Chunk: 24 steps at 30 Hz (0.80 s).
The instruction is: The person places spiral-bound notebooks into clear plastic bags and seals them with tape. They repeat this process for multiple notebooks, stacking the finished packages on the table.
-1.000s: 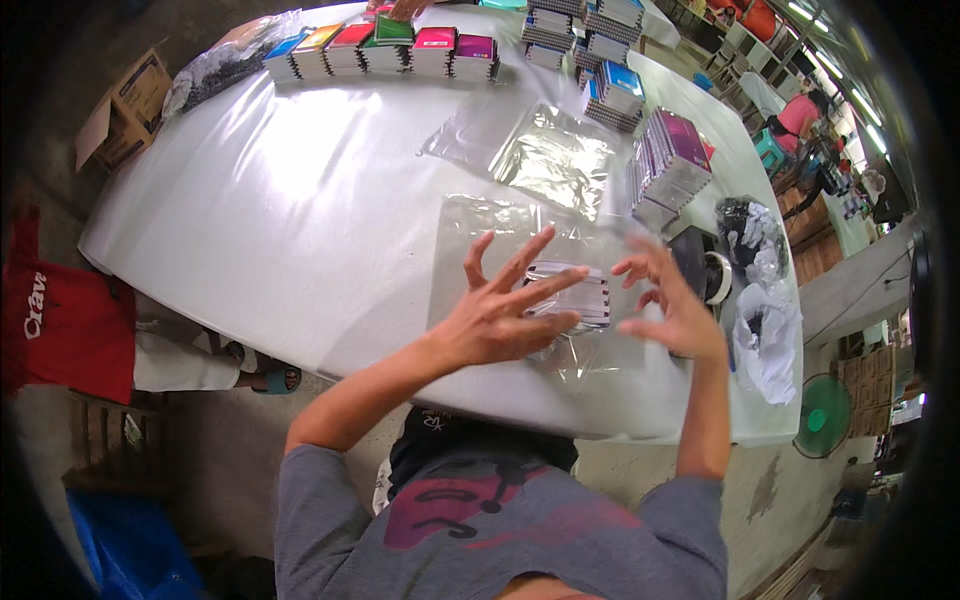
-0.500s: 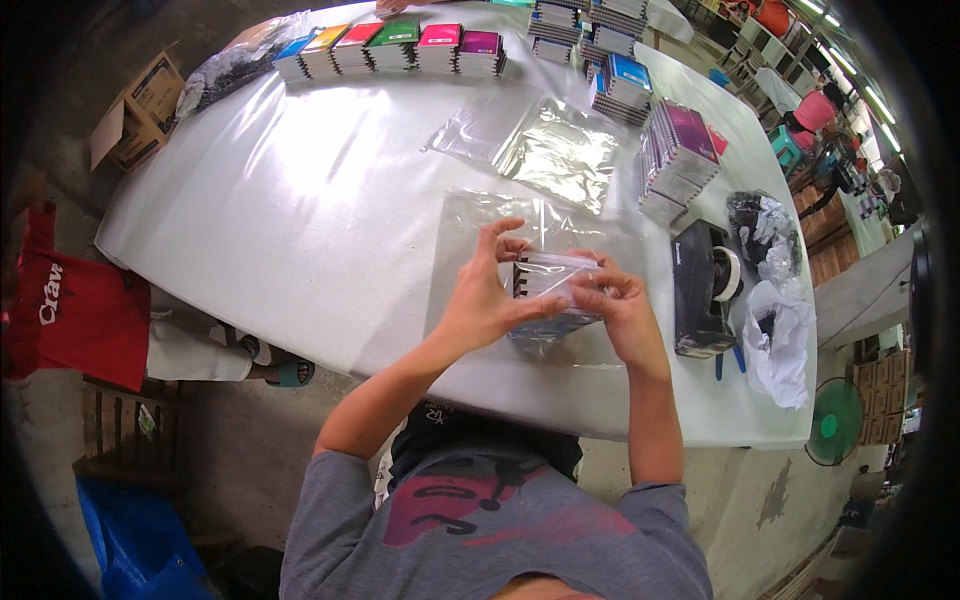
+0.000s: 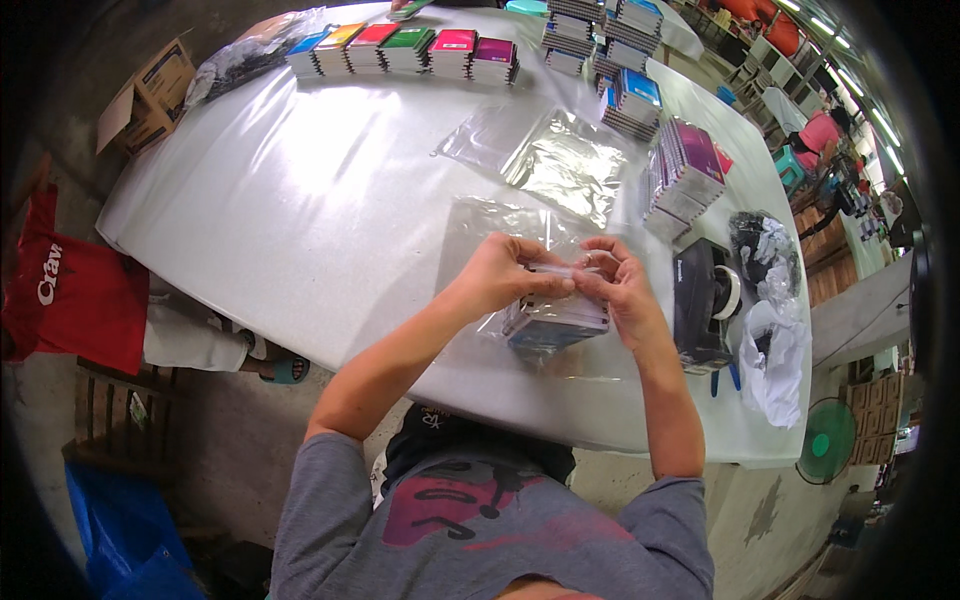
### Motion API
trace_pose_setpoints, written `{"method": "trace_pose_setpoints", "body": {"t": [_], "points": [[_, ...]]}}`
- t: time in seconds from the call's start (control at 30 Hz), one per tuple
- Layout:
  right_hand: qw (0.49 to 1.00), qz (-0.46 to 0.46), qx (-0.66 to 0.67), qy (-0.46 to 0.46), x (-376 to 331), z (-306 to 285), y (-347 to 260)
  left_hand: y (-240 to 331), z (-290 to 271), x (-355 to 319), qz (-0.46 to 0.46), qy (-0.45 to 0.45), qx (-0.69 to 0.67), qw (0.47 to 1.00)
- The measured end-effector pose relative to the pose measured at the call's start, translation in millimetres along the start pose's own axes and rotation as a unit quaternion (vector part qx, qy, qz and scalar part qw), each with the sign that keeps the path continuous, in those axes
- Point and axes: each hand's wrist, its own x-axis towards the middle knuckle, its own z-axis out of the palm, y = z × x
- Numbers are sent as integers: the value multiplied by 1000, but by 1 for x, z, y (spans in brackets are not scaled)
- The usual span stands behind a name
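A small stack of spiral notebooks (image 3: 565, 325) sits in front of me near the table's edge, wrapped in a clear plastic sheet or bag (image 3: 475, 225). My left hand (image 3: 505, 275) is closed at the top left of the stack, its thumb and fingers pinching the plastic. From the other side my right hand (image 3: 620, 288) pinches the plastic too, its fingertips close to my left thumb. Clear film spreads flat on the table around the stack. Part of the stack's top is hidden by my fingers.
More clear plastic bags (image 3: 570, 165) lie beyond the stack. To the right are purple notebooks (image 3: 685, 170), a black tape dispenser (image 3: 703, 305) and crumpled plastic (image 3: 775, 340). Coloured notebooks (image 3: 407, 52) line the far edge. Someone in a red shirt (image 3: 85, 300) is at the left.
My hands have drawn together over the stack, and the fingers that were spread now pinch the plastic. At the far edge, another person's hand now holds a green notebook.
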Motion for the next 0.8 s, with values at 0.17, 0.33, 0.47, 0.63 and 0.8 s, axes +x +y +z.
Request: {"method": "trace_pose_setpoints", "body": {"t": [0.17, 0.33, 0.47, 0.63, 0.8], "points": [[997, -13, -65, -25, -18, 6, -21, -2, -4, 1, 4, 28, 68, 997], [998, 26, 2, -59, -2, -3, -1, 11, -8, 13, 99, 23, 109, 989], [996, 50, 7, -76, 8, -11, 3, 37, -7, 34, 177, -3, 40, 983], [998, 27, -41, -49, 10, -19, 6, 45, -15, 28, 217, 74, 179, 957], [982, -55, -178, 13, -3, -5, -3, 6, -8, 0, 36, 36, 138, 989]]}}
